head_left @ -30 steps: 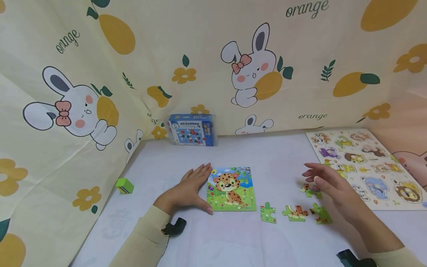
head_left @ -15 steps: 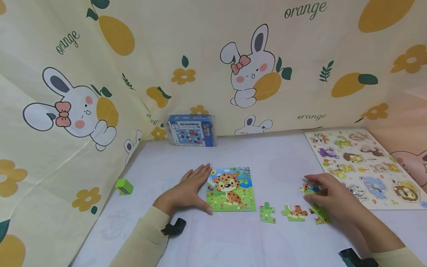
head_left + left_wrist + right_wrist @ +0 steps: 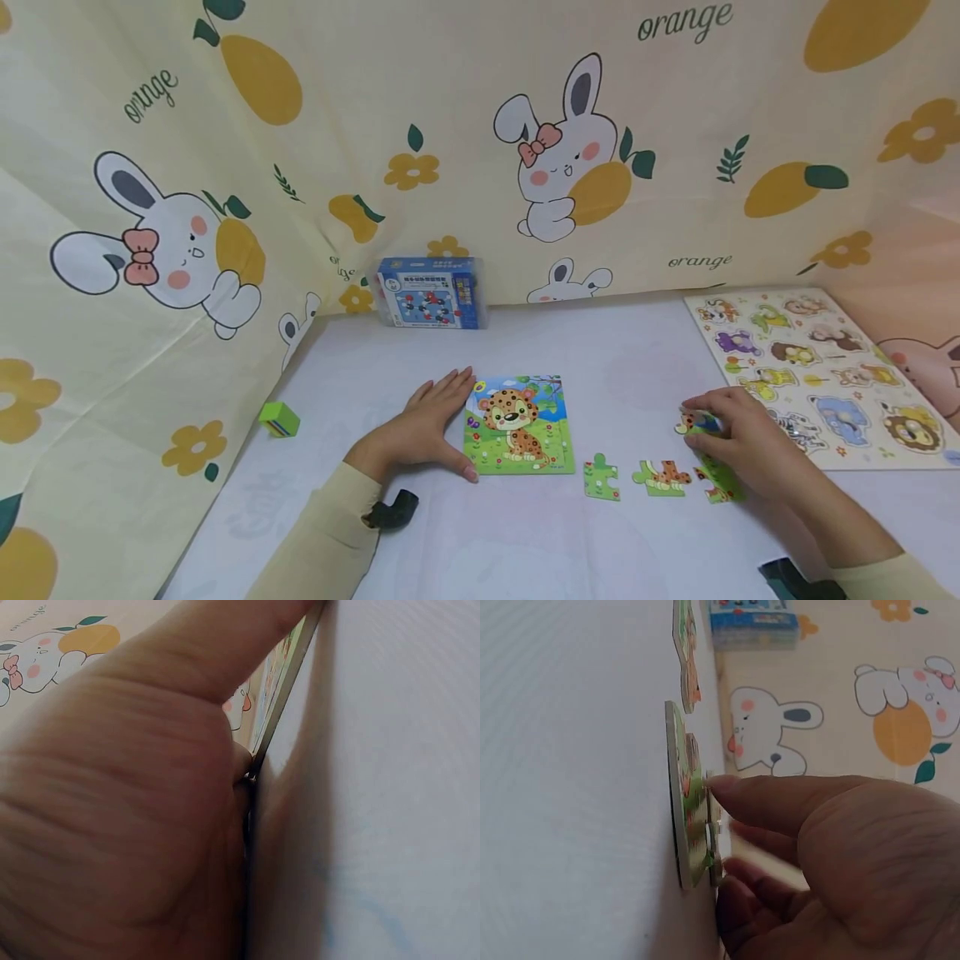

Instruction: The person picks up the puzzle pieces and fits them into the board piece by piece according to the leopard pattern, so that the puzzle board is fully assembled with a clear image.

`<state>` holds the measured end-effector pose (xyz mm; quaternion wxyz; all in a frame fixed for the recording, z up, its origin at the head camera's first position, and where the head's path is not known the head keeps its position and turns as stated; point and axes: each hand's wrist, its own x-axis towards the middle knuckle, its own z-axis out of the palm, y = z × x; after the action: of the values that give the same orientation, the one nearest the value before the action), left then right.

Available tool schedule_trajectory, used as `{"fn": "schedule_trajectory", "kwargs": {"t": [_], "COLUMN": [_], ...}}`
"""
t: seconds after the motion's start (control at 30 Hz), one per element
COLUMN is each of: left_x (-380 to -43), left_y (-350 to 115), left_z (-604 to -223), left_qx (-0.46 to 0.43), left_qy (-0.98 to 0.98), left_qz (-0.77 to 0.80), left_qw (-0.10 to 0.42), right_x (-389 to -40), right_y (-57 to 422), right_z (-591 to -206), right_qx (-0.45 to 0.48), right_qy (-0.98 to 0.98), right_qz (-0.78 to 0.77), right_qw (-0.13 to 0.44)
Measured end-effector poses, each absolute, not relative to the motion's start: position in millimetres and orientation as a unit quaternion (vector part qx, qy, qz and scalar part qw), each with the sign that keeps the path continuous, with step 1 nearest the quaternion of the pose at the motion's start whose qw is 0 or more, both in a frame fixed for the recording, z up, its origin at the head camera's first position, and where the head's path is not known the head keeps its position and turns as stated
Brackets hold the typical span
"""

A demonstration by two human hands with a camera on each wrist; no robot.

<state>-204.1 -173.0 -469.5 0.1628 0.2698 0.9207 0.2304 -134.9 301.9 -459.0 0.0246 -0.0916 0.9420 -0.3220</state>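
My left hand (image 3: pixel 423 429) rests flat on the table, its spread fingers and thumb against the left edge of a square leopard puzzle board (image 3: pixel 517 425). In the left wrist view, the palm (image 3: pixel 127 817) stands close beside the board's thin edge. To the right, my right hand (image 3: pixel 750 442) pinches a puzzle piece (image 3: pixel 699 422) with blue and spotted parts between thumb and fingertips, low over the table. Just below it lies a green puzzle piece (image 3: pixel 720 482), partly hidden by the hand. In the right wrist view, the thumb (image 3: pixel 757 799) is right at the held piece's edge.
A spotted-body puzzle piece (image 3: pixel 663 478) and a green puzzle piece (image 3: pixel 602 478) lie right of the board. An animal knob board (image 3: pixel 817 379) fills the right back. A blue boxed set (image 3: pixel 431 293) stands by the rear cloth; a small green block (image 3: pixel 280 419) sits far left.
My right hand has come down and left from hovering near the loose pieces, and its thumb and fingers have closed round the blue-topped piece. The left hand has stayed on the board's edge.
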Motion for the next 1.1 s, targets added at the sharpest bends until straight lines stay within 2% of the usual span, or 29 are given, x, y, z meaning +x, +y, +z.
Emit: {"fn": "schedule_trajectory", "kwargs": {"t": [1.1], "left_x": [-206.1], "left_y": [-173.5], "left_z": [-472.1], "left_qx": [0.267], "left_qy": [0.922], "left_qz": [0.226], "left_qw": [0.165], "right_x": [-138.4], "right_y": [300.2], "right_z": [-453.0], "right_qx": [-0.076], "right_qy": [0.946], "right_qz": [-0.309], "right_qw": [0.053]}}
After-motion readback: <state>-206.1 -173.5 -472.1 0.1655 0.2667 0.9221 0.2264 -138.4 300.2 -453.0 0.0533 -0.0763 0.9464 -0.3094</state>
